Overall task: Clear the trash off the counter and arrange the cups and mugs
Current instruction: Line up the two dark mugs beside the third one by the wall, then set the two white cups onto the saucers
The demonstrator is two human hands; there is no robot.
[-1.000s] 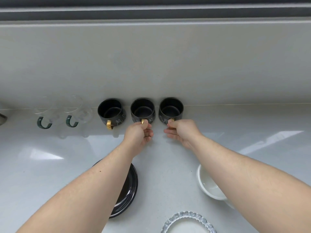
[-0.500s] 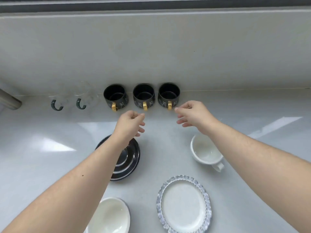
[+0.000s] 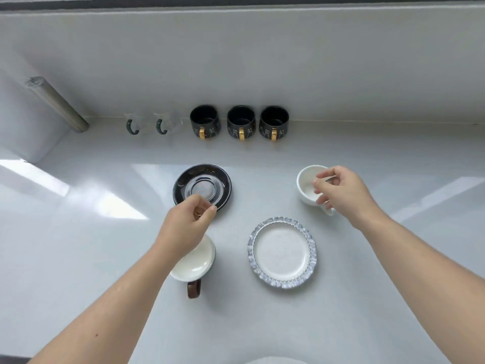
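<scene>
Along the back wall of the pale grey counter [image 3: 367, 298] I see a row of five mugs: two clear glass mugs with dark green handles [image 3: 147, 126] on the left, then three black mugs with gold handles and white cat drawings [image 3: 241, 122], standing upright side by side with handles pointing toward me. Nearer, a glossy black saucer [image 3: 207, 179] lies left of centre. My left hand [image 3: 183, 227] hangs over its near rim, thumb and forefinger pinched together; I cannot tell whether they grip the rim. Under that wrist sits a white cup with a dark brown handle [image 3: 195, 261]. To its right lies a white plate with a scalloped silver-grey rim [image 3: 282, 252], untouched. Further right, my right hand [image 3: 341, 193] hovers over a white cup with a white handle [image 3: 305, 182], fingers curled loosely and apart, holding nothing that I can see. A grey cylindrical bar [image 3: 56, 103] slants down at far left.
</scene>
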